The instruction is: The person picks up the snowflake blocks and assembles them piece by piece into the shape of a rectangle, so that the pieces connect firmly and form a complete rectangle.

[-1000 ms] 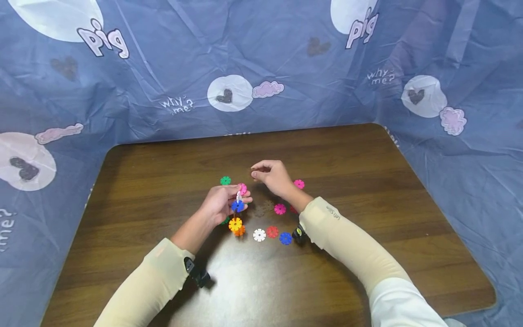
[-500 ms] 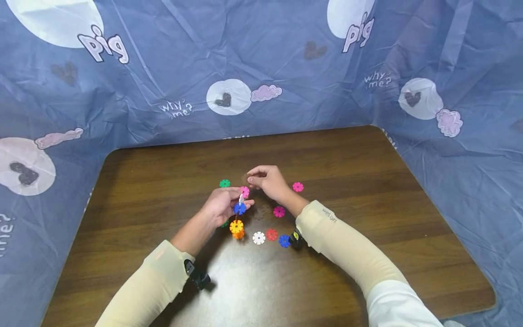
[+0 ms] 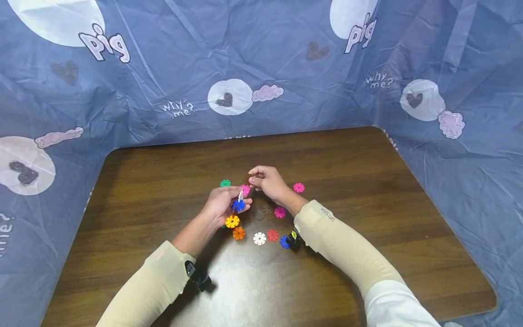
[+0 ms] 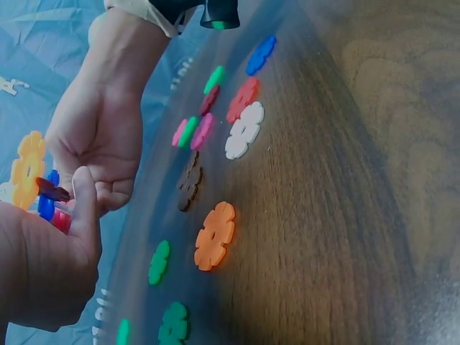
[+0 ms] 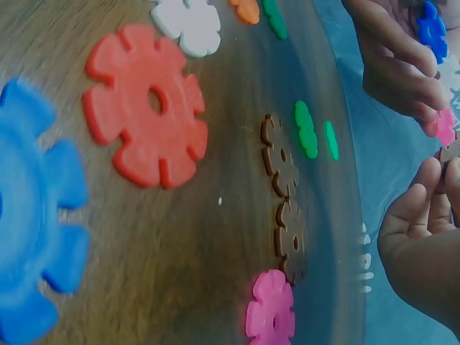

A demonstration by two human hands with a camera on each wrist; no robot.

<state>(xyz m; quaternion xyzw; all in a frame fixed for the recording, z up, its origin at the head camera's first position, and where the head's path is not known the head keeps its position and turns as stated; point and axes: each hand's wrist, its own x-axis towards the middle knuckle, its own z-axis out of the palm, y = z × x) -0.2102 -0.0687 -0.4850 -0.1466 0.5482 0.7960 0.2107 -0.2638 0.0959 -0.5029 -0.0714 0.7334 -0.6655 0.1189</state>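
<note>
In the head view my left hand (image 3: 219, 204) holds a chain of joined plastic snowflake discs: a pink disc (image 3: 245, 190), a white disc (image 3: 240, 196), a blue disc (image 3: 238, 205) and a yellow disc (image 3: 232, 221). A brown disc (image 4: 52, 190) links the blue and yellow ones in the left wrist view. The right hand (image 3: 270, 182) pinches a loose brown disc (image 5: 451, 152) between thumb and fingers, right at the chain's pink end. Its fingers partly hide that disc.
Loose discs lie on the wooden table (image 3: 327, 281): orange (image 3: 239, 233), white (image 3: 259, 238), red (image 3: 272, 235), blue (image 3: 284, 241), pink (image 3: 279, 212), green (image 3: 225, 183) and brown (image 5: 290, 241). Another pink disc (image 3: 299, 187) lies beyond the right forearm. A blue printed cloth (image 3: 286, 59) hangs behind.
My right hand has moved left and closer to the chain with the brown disc. The chain's yellow end has swung slightly left, showing more of the orange disc on the table.
</note>
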